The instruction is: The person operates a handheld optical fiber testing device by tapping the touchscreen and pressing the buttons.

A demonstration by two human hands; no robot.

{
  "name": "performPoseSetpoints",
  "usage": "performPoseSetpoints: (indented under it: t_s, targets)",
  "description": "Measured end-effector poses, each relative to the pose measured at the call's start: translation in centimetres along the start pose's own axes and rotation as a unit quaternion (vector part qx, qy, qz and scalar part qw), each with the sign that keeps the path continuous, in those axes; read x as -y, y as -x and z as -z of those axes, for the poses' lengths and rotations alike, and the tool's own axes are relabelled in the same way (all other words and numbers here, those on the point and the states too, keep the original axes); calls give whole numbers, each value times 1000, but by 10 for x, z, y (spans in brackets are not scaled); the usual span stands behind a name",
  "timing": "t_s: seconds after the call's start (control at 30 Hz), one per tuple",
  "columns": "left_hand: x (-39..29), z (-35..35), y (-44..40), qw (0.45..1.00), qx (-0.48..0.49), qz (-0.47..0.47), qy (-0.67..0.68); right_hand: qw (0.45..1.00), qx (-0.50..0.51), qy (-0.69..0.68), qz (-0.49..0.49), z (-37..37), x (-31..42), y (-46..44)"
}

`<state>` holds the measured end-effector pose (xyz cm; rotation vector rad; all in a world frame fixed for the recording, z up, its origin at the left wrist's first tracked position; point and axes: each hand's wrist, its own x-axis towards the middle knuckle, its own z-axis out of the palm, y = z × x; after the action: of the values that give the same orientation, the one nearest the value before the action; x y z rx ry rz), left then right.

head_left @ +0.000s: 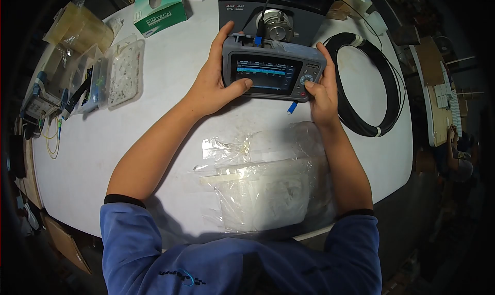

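Both hands hold up a grey handheld tester (pixel 268 70) with a lit screen, at the far middle of the white table. My left hand (pixel 219 83) grips its left end, the thumb over the screen's lower left corner. Around the right end is my right hand (pixel 325 91), its thumb on or close to the round keypad. A blue connector (pixel 259 39) with a black cable is plugged into the top edge. Below the tester, a loose blue connector cap or plug (pixel 292 108) shows; I cannot tell what it is attached to.
A coil of black cable (pixel 346 109) lies right. Clear plastic bags (pixel 265 192) cover the near middle. At the back stand a green Kimtech box (pixel 160 11) and a grey machine (pixel 237 16) with a screen. Plastic bins (pixel 124 73) sit left. Another person (pixel 456 156) is far right.
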<state>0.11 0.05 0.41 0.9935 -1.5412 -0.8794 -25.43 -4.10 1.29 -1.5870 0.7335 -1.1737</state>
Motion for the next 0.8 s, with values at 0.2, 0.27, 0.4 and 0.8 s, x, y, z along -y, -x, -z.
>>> performPoseSetpoints:
  t_s: [0.2,0.27,0.4,0.8]
  targets:
    - [-1,0,0,1000,-8,1,-6,1000,2,-7,4,1,-2,-1]
    - [-1,0,0,1000,-9,-1,-7,1000,5,-10,6,1,-2,0]
    - [0,0,0,1000,-7,1,-19,1000,-6,4,2,-1,1,0]
    - [-2,0,1,1000,-9,3,-6,1000,1,-19,-12,3,0,0]
